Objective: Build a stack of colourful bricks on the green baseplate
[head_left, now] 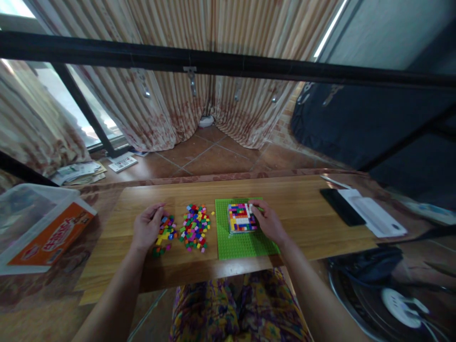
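Note:
A green studded baseplate [223, 244] lies on the wooden table. On it stands a low rectangular block of multicoloured toy bricks [242, 221], with white pieces among the red, yellow, blue and purple ones. My right hand [268, 222] reaches over its far right corner, thumb and fingers closed on what looks like a small white brick [251, 208]. At the left, my left hand [147, 227] rests beside a loose pile of small coloured bricks [166, 232]. Its thumb and fingertips are pinched together; whatever they hold is hidden. Between the hands lies a second brick pile [195, 228].
On the table's right side lie a black phone [342, 207] and a white case or box [375, 216]. A clear plastic bin [39, 199] with an orange label stands at the left. A dark metal bar [228, 61] crosses beyond the table, before striped curtains [171, 104].

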`<state>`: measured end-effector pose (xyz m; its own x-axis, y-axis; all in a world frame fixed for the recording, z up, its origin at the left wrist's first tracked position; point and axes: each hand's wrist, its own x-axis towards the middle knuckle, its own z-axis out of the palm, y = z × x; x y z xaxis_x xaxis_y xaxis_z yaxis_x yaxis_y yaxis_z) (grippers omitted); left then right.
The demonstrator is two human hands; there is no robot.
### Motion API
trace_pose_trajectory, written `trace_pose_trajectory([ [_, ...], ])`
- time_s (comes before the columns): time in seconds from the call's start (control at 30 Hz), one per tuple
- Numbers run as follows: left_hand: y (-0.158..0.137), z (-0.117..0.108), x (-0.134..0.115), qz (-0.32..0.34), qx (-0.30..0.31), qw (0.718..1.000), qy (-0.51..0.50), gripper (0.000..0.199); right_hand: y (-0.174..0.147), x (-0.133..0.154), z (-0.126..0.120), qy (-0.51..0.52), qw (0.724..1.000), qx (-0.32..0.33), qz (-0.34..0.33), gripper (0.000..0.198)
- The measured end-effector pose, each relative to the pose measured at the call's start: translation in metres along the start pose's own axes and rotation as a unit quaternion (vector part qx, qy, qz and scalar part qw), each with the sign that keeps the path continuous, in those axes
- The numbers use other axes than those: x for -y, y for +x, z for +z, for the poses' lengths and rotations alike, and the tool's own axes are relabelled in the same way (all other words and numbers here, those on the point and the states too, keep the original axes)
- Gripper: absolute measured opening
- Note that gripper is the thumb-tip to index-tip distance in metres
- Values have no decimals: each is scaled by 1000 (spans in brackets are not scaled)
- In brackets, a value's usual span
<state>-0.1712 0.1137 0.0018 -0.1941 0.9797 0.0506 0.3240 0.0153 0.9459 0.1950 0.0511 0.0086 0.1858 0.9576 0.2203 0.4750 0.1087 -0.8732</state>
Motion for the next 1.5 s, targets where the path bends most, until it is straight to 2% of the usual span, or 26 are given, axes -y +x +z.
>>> trace_pose_trajectory([
  [0.17,0,0,0,-2,-3,1000,5,52,2,1,-1,-4,999,41,-19,33],
  [0.4,-4,1,-9,-6,-7,1000,8,50,-3,-2,-7,46,994,100,3,39],
  [0.73,-3,-1,-6,-1,-4,1000,19,45,3,-10,-12,42,997,71,3,37],
  [1.13,-2,0,-3,-3,-1,1000,-4,47,9,-2,-16,38,994,107,-8,34],
  [1.5,-2,0,-2,1,1,1000,13,48,14,-3,-18,69,987,141,24,33],
])
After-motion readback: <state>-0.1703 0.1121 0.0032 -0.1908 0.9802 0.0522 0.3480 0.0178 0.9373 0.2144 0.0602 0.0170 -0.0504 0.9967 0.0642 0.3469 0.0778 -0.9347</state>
